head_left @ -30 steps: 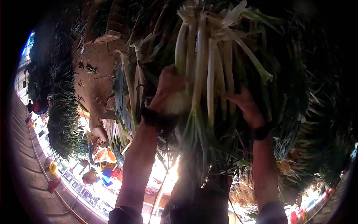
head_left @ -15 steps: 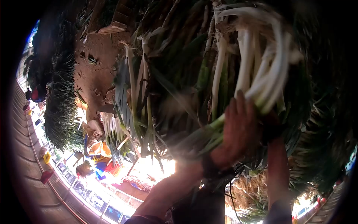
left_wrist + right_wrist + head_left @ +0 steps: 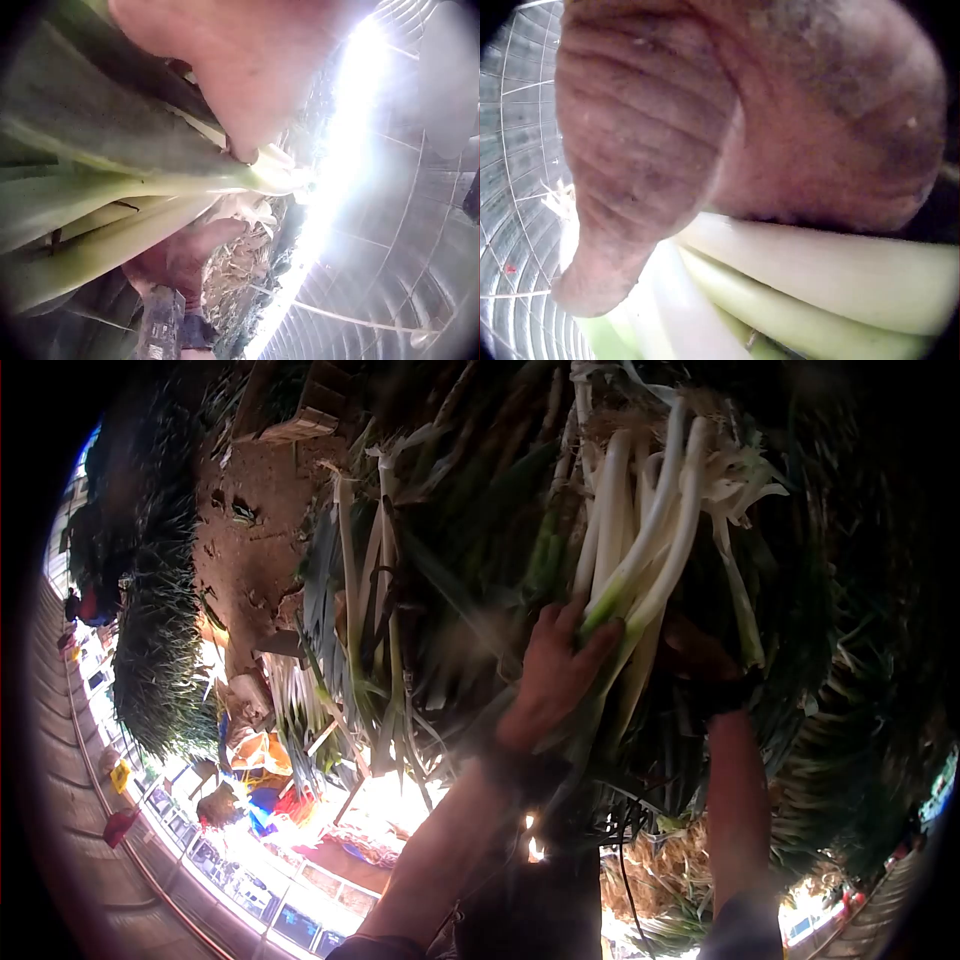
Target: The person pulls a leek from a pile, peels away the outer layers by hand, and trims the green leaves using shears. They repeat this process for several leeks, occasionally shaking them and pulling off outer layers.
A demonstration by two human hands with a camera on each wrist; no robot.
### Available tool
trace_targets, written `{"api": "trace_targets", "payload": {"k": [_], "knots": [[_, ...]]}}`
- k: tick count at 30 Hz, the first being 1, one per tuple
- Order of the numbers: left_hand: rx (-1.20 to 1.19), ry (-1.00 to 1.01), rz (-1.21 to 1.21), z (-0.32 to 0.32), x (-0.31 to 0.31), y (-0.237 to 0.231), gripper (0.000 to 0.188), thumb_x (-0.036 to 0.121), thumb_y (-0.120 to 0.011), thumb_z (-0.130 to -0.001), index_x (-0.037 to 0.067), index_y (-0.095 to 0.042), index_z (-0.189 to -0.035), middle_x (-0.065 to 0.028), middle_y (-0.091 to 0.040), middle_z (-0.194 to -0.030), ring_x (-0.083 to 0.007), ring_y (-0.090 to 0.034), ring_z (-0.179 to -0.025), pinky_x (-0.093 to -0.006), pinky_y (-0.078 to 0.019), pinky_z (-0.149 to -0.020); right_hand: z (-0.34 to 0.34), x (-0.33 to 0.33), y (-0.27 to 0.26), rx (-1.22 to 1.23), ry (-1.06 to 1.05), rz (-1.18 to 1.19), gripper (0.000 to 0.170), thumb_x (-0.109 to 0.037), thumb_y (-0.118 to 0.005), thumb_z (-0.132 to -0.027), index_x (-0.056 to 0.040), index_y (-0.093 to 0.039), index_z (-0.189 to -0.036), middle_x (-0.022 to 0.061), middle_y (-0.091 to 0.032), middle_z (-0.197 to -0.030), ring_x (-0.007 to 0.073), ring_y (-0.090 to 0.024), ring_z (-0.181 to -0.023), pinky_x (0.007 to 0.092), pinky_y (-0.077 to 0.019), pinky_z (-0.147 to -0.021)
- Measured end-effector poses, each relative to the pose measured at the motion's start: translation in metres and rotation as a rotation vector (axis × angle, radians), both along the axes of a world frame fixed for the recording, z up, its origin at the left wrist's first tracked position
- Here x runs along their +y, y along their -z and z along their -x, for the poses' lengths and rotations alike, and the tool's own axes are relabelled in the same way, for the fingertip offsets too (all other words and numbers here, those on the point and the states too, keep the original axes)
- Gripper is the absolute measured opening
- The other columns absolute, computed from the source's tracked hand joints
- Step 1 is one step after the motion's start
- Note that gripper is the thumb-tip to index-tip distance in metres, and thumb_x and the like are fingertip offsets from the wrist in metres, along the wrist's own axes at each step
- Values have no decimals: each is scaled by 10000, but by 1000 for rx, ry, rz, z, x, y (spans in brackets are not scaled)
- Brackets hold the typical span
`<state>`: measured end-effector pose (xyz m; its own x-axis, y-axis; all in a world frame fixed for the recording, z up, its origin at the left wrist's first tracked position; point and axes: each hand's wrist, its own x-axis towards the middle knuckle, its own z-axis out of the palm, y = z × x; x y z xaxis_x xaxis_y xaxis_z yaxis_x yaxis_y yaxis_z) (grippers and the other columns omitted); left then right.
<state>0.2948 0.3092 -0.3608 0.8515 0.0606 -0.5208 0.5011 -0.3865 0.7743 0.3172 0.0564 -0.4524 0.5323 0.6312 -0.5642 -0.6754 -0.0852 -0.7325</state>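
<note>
A bunch of leeks (image 3: 640,530) with white stalks stands roots-up in the head view, its green leaves running down toward the person. My left hand (image 3: 560,670) grips the stalks from the left, low down where white turns green. On the right side, my right hand (image 3: 700,650) holds the same bunch, its fingers partly hidden in shadow. In the left wrist view the thumb presses on the pale stalks (image 3: 232,180), with the right hand across from it. The right wrist view has the right thumb (image 3: 604,281) lying over several thick white stalks.
More leeks (image 3: 350,580) hang or lean to the left, beside bare brown soil (image 3: 245,550). A long heap of green leaves (image 3: 160,650) lies farther left. A wooden crate (image 3: 300,425) is at the top. Dry straw-like roots (image 3: 660,880) show at the lower right.
My hands were apart on both sides of a spread bunch; it then swung right with my left hand laid across it. Now the bunch is back a little left and the left hand has moved left.
</note>
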Motion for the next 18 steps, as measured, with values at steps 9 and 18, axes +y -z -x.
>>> {"api": "trace_targets", "payload": {"k": [9,18], "knots": [[35,186,110,-30,5,-14,714,602,-745,-778,-2,-591,-1126,-189,-502,-1339,-421,-522,-1198,-527,-404,-992,7,-8,-6,-626,-247,330,587,-262,-561,-1001,-44,-357,-1507,155,-463,-1473,295,-454,-1359,391,-366,-1141],[-228,198,160,42,-35,-58,868,546,-845,-669,9,-486,-1248,-226,-475,-1373,-434,-507,-1233,-544,-400,-1019,152,-66,-64,-490,43,679,551,-250,-590,-974,-34,-421,-1452,165,-497,-1428,323,-485,-1318,425,-406,-1093]]}}
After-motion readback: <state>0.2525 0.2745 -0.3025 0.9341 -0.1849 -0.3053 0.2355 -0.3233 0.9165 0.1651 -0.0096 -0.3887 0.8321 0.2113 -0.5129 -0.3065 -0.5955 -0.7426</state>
